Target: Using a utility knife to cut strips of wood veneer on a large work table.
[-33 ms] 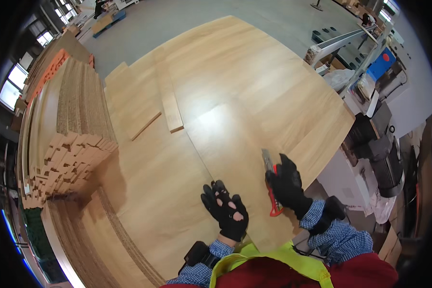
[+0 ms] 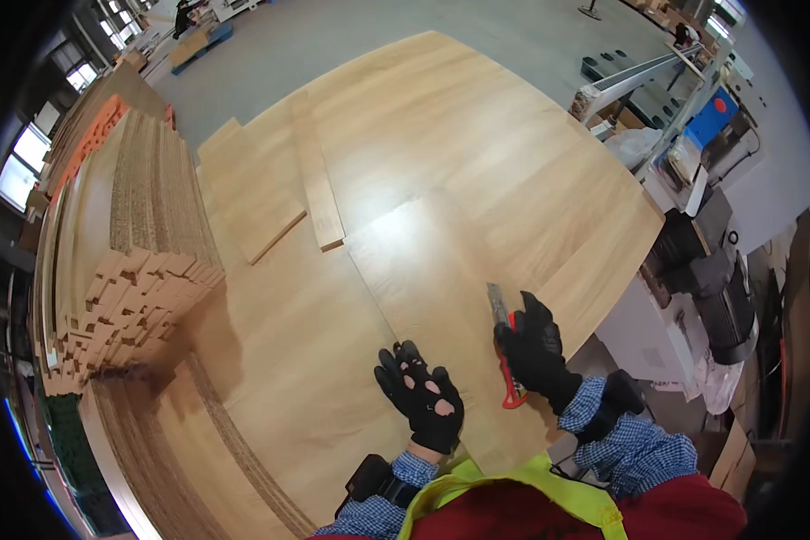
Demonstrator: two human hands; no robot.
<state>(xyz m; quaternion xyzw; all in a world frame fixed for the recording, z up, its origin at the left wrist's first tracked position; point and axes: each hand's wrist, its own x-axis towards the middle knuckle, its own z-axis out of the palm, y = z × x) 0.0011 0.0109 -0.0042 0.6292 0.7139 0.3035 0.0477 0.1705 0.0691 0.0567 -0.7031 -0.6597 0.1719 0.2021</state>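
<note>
My left hand [image 2: 420, 397], in a black glove with torn holes over its back, lies flat with fingers stretched on a wood-grain board [image 2: 423, 297]. Its fingertips are beside a thin straight seam in the wood-grain surface. To its right, my right hand [image 2: 533, 346], also in a black glove, is closed around a red-handled tool with a flat grey metal end [image 2: 497, 303]. The metal end points away from me over the board. Part of the handle is hidden under the fingers, and the tool's exact kind cannot be made out.
Two narrow wooden strips, one long [image 2: 318, 193] and one short [image 2: 279, 237], lie farther off on the boards. A tall stack of cut boards [image 2: 153, 279] stands at the left. A machine with a black motor [image 2: 724, 310] is at the right, by the board's edge.
The view has shifted very slightly. Both hands and the red-handled tool stay practically where they were.
</note>
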